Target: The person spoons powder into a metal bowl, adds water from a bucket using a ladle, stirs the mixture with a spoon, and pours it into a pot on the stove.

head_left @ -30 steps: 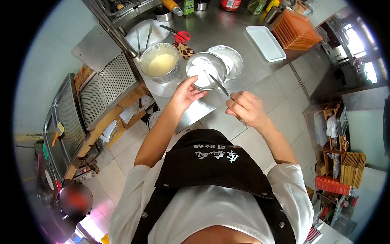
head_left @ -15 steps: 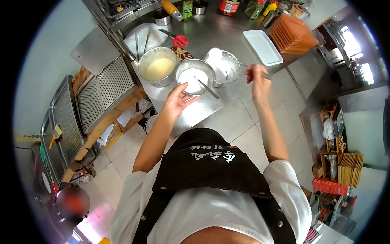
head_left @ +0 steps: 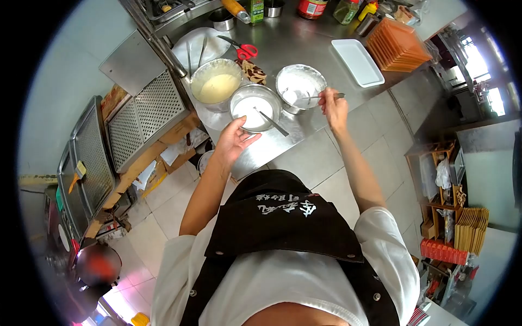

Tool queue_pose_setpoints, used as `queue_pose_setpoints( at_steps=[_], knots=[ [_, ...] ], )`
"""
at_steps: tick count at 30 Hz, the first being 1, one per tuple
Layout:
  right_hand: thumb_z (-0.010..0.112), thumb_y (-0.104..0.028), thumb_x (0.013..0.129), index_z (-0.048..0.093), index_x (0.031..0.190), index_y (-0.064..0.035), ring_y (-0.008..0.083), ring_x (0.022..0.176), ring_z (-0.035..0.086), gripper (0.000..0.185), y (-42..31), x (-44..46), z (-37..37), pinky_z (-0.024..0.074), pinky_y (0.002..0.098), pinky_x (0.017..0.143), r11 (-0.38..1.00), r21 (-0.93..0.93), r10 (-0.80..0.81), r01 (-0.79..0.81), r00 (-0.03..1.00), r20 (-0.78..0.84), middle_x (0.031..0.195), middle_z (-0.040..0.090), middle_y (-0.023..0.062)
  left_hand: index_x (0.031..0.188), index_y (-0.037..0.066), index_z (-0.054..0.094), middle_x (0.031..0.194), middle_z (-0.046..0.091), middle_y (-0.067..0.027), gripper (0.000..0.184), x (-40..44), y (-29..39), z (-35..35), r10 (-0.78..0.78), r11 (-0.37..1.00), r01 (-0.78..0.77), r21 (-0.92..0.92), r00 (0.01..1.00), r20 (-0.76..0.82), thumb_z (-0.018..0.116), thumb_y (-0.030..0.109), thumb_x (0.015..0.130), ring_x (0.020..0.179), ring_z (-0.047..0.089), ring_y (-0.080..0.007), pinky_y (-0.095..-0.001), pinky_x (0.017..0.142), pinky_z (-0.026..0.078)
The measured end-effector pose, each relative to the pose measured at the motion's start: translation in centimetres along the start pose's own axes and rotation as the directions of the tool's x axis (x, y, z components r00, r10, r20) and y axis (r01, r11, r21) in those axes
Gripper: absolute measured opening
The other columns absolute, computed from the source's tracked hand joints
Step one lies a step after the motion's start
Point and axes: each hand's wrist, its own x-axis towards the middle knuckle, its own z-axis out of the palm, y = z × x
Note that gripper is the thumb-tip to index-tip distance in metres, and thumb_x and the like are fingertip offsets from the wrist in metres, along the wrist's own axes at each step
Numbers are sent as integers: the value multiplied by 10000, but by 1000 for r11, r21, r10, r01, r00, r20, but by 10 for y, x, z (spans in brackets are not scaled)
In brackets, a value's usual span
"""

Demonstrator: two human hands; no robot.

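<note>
The left hand (head_left: 235,140) holds the steel bowl (head_left: 255,91) over the bench (head_left: 304,41), thumb at its rim, I suppose to steady it. Right of this bowl, the right hand (head_left: 334,107) grips a spoon (head_left: 311,98) by the handle, probably so its head reaches into the second bowl (head_left: 297,70).

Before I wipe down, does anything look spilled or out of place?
No clear spill or damage shows. Slightly untidy: red-handled scissors lie loose by the white plate, blades toward it, and a utensil handle juts past the rim of the bowl in the left hand, where it might get knocked.
</note>
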Motion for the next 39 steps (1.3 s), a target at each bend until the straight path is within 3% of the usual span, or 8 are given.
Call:
queue_pose_setpoints(
  at_steps=[8,11,13,21,27,33,36,39],
  knots=[
    [478,-354,969,644,791,-23,70,502,486,411,-72,-10,-36,397,230,454,979,184,-73,88,994,-87,605,581,11,1086,34,524,1020,548,-75,338,17,-8,16,-51,998,50,48,999,20,677,171,818,1004,551,-239,-481,914,513],
    [478,-326,977,630,797,-16,71,537,486,389,-101,-25,-50,380,220,466,941,285,-169,184,983,-75,649,582,32,1093,36,506,1136,524,-138,325,28,-13,24,-66,998,64,28,997,47,669,114,823,1127,502,-330,-554,969,454],
    [480,-311,978,625,789,-15,71,559,493,380,-115,-39,-51,382,217,486,917,318,-237,242,970,-53,664,583,42,1037,60,555,935,532,-50,318,34,-17,29,-69,996,64,68,995,72,708,180,786,905,557,-218,-480,869,528],
    [541,-191,950,651,847,10,128,686,572,252,-116,-71,-41,447,253,594,932,126,-353,339,929,109,772,621,69,1012,62,564,898,499,-46,325,37,-17,47,-96,993,89,74,990,104,728,199,767,919,549,-241,-491,875,522],
    [647,-51,826,639,819,-10,233,647,581,42,-114,-70,-40,465,312,585,659,-50,-730,750,654,199,757,620,85,966,71,583,888,480,-32,280,39,-15,43,-96,995,92,39,990,102,736,179,759,900,530,-210,-506,876,519],
    [583,-88,890,617,803,10,229,694,601,136,-114,-72,-29,473,307,623,642,-27,-740,766,628,240,778,631,98,940,70,588,860,450,-17,251,35,-8,38,-65,998,63,16,993,102,736,158,757,846,494,-170,-507,864,526],
    [658,-24,794,627,816,-20,239,654,582,38,-114,-71,-25,465,326,585,620,-12,-761,785,604,235,742,616,76,935,62,587,852,450,-18,248,33,-5,38,-65,998,64,13,995,78,733,155,758,852,497,-170,-499,857,532],
    [664,-29,789,625,819,-19,245,660,585,50,-110,-72,-24,468,327,593,742,5,-659,670,728,189,737,614,78,931,57,586,853,459,-25,243,36,-4,33,-56,998,56,5,992,109,729,155,760,852,498,-171,-496,852,537]
  ],
)
